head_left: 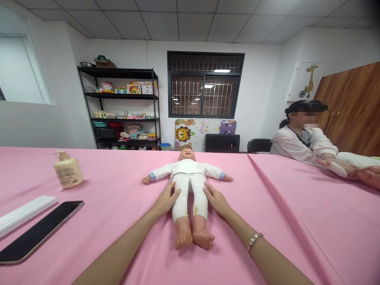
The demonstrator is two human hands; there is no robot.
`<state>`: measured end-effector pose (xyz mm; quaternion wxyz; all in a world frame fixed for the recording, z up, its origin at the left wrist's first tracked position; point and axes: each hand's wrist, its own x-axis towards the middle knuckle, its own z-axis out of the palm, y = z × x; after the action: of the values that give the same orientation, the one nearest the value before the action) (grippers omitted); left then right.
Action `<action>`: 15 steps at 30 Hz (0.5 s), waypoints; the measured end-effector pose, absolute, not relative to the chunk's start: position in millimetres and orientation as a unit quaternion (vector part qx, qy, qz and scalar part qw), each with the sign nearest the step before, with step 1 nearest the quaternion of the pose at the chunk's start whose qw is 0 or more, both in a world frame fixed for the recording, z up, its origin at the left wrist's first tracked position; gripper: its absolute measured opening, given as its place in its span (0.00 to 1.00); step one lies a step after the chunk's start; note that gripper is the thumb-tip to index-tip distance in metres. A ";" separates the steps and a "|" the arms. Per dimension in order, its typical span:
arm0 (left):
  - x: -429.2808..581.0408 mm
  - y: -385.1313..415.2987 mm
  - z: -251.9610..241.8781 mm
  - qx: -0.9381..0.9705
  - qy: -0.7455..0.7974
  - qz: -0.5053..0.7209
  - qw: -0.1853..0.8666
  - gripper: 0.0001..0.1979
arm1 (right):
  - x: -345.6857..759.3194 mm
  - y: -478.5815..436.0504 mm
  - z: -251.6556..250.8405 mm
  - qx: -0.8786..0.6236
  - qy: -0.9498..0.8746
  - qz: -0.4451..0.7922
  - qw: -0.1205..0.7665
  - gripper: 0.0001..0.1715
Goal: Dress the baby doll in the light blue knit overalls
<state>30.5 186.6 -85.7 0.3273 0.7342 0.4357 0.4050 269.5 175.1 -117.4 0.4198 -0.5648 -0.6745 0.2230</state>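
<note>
A baby doll (pixel 188 168) lies on its back on the pink-covered table, its head at the far side and its bare feet towards me. It wears a white top with blue cuffs and white leggings with a yellowish stain near one knee. Both its arms stretch out sideways. My left hand (pixel 166 198) holds the doll's leg on the left at the thigh, thumb on top. On the other side, my right hand (pixel 218 199) holds the other thigh in the same way. Some fingers of both hands are hidden along the outer sides of the legs.
To the left stand a beige pump bottle (pixel 68 170), a white oblong case (pixel 28 213) and a dark phone (pixel 41 231). At right, another person (pixel 299 138) handles a second doll (pixel 369 176). Behind the table are a black shelf (pixel 118 95) and a black chair (pixel 258 145).
</note>
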 end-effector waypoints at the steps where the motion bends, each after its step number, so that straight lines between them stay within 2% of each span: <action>1: 28.7 186.9 -85.7 0.738 0.447 0.404 0.304 0.24 | 270.6 176.3 -118.7 -0.577 -0.671 0.213 0.413 0.30; 5: 26.1 186.3 -83.9 0.740 0.482 0.403 0.240 0.19 | 268.7 174.3 -116.1 -0.619 -0.659 0.172 0.392 0.28; 7: 27.1 183.6 -82.9 0.766 0.480 0.375 0.206 0.19 | 265.4 167.6 -111.0 -0.634 -0.667 0.151 0.362 0.27; 11: 24.0 171.3 -84.6 0.829 0.493 0.238 0.113 0.23 | 261.5 143.2 -105.4 -0.621 -0.731 0.074 0.272 0.21; 15: 8.3 140.6 -88.4 0.852 0.500 0.129 0.084 0.27 | 270.5 99.3 -110.7 -0.598 -0.779 0.033 0.187 0.23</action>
<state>8.3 140.6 -88.4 0.0838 0.8525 0.4997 0.1286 270.5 99.3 -110.7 0.1871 -0.5980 -0.7786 0.0334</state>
